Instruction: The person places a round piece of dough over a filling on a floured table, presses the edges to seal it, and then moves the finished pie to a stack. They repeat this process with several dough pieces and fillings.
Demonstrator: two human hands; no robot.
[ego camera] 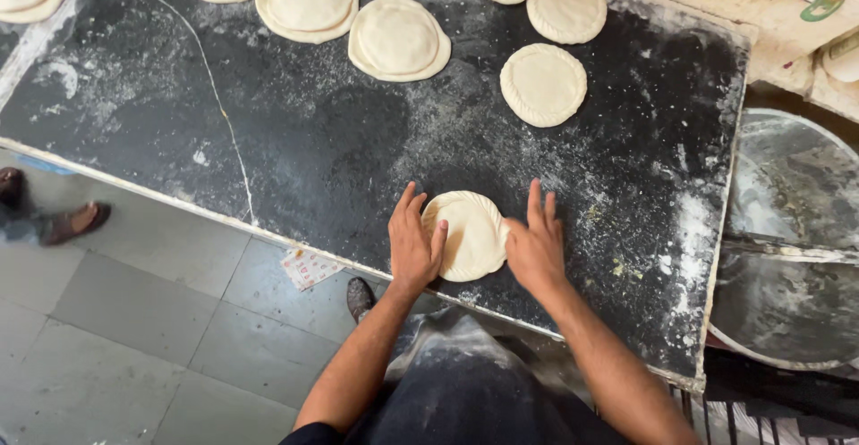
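Cupping the dough round, left hand at nine, right hand at three, fingers flat; uneven pressing could have torn its crimped edge.

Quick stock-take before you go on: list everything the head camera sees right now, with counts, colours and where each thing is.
dough round in hand: one, pale cream, crimped edge, near edge of the slab, between both hands
finished dough rounds: about nine, pale cream, along the far edge of the slab, some cut off by the frame
work slab: one, black, dusted with flour, a white line across it
round metal pan: one, grey, floured, right of the slab
paper scrap: one, white and red, on the grey tiled floor
sandalled foot: another person's, far left
left hand: flat against the round's left side
right hand: flat against its right side
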